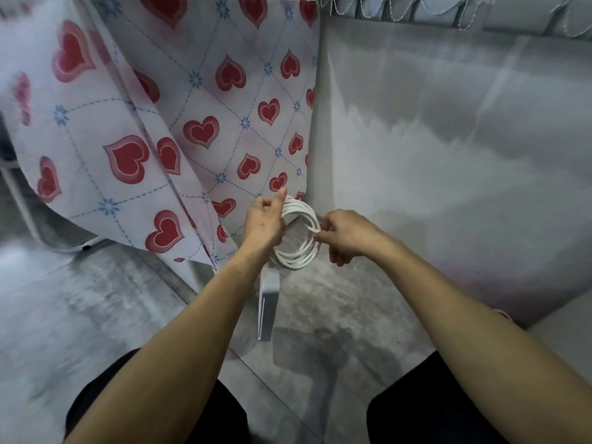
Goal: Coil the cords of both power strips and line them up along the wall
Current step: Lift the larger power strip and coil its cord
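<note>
- Left hand point(266, 219) grips the left side of the coiled cord point(296, 238), fingers curled through the loops, index finger sticking up past the top of the coil.
- Right hand point(347, 235) pinches the cord at the right edge of the coil, fingertips closed on a strand; looks like it is laying or tucking in a last turn.
- Coil is several white loops, roughly round, held up in the air between both hands, above the floor.
- Power strip point(268, 307) hangs just below the coil, white body, edge-on to the camera, lower end near the floor point(336, 309); can't tell if it touches.
- Second power strip not seen here.
- Heart-print cloth point(192, 129) hangs behind and left of the hands; grey wall point(448, 123) to the right, meeting the floor near the hands.
- Judgement: first cord nearly coiled, lining up not started.
- To do it well: keep the left grip firm so loops stay the same size and don't spring open; feed the free end flat against the earlier loops, no twist; tuck the tail through so it holds.
- Risk: the dangling strip's weight may pull loops out if the grip loosens.
</note>
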`<state>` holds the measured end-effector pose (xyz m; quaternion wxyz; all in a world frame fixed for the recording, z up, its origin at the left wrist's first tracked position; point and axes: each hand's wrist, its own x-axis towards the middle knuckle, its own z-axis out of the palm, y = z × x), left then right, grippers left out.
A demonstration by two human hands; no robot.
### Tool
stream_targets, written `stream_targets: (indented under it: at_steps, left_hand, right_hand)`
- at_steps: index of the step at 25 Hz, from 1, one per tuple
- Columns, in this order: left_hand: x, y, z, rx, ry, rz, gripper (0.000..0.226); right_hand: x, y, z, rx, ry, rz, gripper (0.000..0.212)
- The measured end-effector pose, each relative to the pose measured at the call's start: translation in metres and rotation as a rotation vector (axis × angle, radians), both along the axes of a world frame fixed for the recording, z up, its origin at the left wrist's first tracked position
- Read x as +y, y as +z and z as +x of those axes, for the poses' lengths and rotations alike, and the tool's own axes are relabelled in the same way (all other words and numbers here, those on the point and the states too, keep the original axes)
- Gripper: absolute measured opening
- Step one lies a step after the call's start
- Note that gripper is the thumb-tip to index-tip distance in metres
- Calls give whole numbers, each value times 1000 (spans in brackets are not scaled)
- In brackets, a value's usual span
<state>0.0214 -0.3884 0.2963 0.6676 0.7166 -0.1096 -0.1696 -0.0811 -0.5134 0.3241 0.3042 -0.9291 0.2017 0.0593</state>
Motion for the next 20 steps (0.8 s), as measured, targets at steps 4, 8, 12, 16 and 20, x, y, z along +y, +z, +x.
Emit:
stream_targets:
  at_steps: [4, 8, 12, 16, 20]
  left_hand:
    - [5, -2, 20, -206, 64, 100, 30]
    - [10, -8, 28, -213, 3, 70, 43]
    - [10, -1, 27, -104, -148, -16, 42]
    - [7, -5, 19, -14, -251, -64, 28]
    - [1, -7, 20, 112, -201, -174, 28]
  right_hand:
    - [-13, 13, -6, -134, 126, -125, 24]
    - [-40, 20, -16, -309, 130, -72, 18]
    - [-70, 15, -23, -387, 101, 38, 15]
    - [-81, -10, -13, -388, 45, 41, 11]
    - [-75, -26, 6, -434, 32, -236, 13]
